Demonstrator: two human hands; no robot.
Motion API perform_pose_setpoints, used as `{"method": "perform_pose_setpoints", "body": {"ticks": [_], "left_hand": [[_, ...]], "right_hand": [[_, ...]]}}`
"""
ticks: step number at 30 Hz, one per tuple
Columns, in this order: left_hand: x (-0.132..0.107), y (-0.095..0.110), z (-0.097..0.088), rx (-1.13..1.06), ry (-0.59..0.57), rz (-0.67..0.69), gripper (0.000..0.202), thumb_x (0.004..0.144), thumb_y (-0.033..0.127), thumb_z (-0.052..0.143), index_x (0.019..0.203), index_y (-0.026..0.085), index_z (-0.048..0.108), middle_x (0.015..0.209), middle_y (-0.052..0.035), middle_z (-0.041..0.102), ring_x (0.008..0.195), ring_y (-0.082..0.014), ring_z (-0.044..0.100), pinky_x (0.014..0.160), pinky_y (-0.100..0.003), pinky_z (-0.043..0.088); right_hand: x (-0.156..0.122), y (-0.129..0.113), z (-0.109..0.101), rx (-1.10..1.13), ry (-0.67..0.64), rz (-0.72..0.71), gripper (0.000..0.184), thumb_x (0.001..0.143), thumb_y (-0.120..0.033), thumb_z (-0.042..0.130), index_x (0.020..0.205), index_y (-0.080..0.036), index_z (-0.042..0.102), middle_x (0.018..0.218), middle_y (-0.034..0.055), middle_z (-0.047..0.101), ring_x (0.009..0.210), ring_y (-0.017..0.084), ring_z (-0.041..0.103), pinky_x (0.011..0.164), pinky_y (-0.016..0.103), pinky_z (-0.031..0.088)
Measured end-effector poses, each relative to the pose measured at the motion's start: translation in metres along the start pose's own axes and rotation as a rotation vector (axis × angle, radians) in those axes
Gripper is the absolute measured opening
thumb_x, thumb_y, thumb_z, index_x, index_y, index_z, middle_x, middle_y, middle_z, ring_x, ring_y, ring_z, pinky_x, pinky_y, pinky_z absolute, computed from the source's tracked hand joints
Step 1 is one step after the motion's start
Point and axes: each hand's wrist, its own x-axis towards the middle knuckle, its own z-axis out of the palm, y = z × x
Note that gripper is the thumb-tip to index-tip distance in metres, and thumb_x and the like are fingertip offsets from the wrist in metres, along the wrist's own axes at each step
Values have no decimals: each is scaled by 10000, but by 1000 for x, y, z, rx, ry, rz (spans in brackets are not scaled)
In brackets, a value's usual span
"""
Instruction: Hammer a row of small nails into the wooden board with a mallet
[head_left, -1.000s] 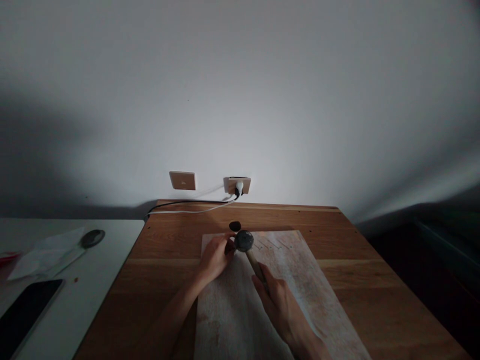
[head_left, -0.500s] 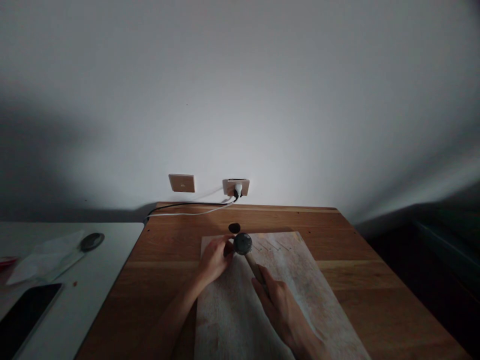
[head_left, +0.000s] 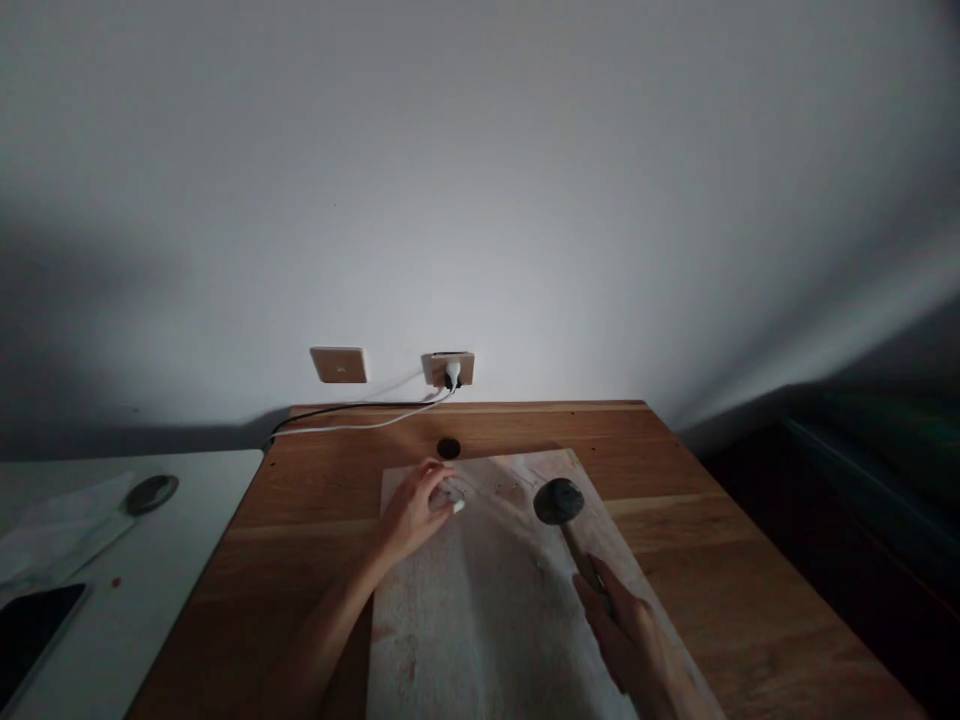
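My right hand [head_left: 626,640] is wrapped round the pale wooden handle of a mallet [head_left: 559,502]. Its dark round head is raised over the right part of a pale wooden board [head_left: 427,620]. Several thin nails [head_left: 463,493] stand in a row near the board's far edge. At the board's far left corner is my left hand [head_left: 411,512], thumb and fingers apart around the space beside the leftmost nail. Nothing shows between those fingers. The mallet head may hide part of the nail row.
The board lies on a brown wooden table [head_left: 735,560] against a wall, with a dark round hole [head_left: 448,448] beyond the board. Cables [head_left: 360,427] run to a wall socket [head_left: 463,369]. On a white table [head_left: 180,560] at left lie a phone [head_left: 37,640] and a round dark object [head_left: 151,494].
The mallet has moved right and away from my left hand. My left fingers have spread apart from their pinch at the nail. The whole view has shifted slightly.
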Motion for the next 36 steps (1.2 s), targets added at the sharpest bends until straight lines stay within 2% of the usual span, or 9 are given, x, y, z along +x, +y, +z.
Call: {"method": "perform_pose_setpoints", "body": {"ticks": [4,10,14,17,20,24,26,30,36], "left_hand": [[-1,31,11,79,-107,190,201,891,104,678,1048,227,705,1028,-41,677,974,-193,656,888,-317,534],[6,88,49,420,-383,655,91,976,137,600,1026,177,665,961,-45,710,956,-212,647,871,-348,494],[10,96,67,537,-399,799,80,973,131,594,942,172,655,794,-28,685,837,-208,642,793,-349,473],[9,96,70,541,-371,812,106,974,132,595,896,179,649,790,-29,676,810,-197,635,781,-339,468],[5,95,64,503,-368,760,74,961,116,610,941,172,655,864,-39,673,850,-199,641,813,-338,490],[-6,80,42,266,-296,467,186,958,74,589,1066,197,676,980,-33,666,890,-169,656,814,-278,524],[-12,63,25,121,-237,275,217,952,51,557,1033,209,682,996,-26,664,882,-145,666,795,-248,532],[-16,19,-11,11,-38,31,184,879,52,583,901,208,678,894,-13,686,841,-158,671,782,-265,549],[-14,-26,-33,-5,119,-93,318,812,54,586,1024,225,750,1003,-36,727,835,-160,696,793,-294,587]], "right_hand": [[-3,20,-1,8,-12,74,633,953,-583,402,1313,-155,698,737,88,780,672,271,763,570,306,548],[-1,20,0,74,-104,20,612,982,-513,345,1364,-148,654,1003,130,825,973,280,795,778,295,577],[0,22,-1,92,-166,56,656,991,-538,302,1424,-145,599,847,103,821,801,286,805,694,312,573],[1,24,1,116,-184,71,656,984,-522,311,1428,-130,593,954,124,830,912,290,805,756,314,578],[-1,23,1,112,-153,65,660,981,-517,327,1437,-112,579,1105,148,815,1069,285,774,827,307,575],[-4,18,-4,103,-183,98,643,1010,-513,296,1454,-132,565,1109,136,812,879,249,804,737,285,583],[-5,15,-6,113,-193,105,645,1015,-525,296,1449,-136,571,1114,135,810,794,240,801,690,286,583],[-6,12,-4,129,-117,70,628,1008,-534,320,1366,-133,644,1010,123,826,884,270,800,731,294,581],[-8,9,0,112,-25,67,639,987,-550,349,1318,-124,690,818,112,814,785,308,799,711,329,584]]}}
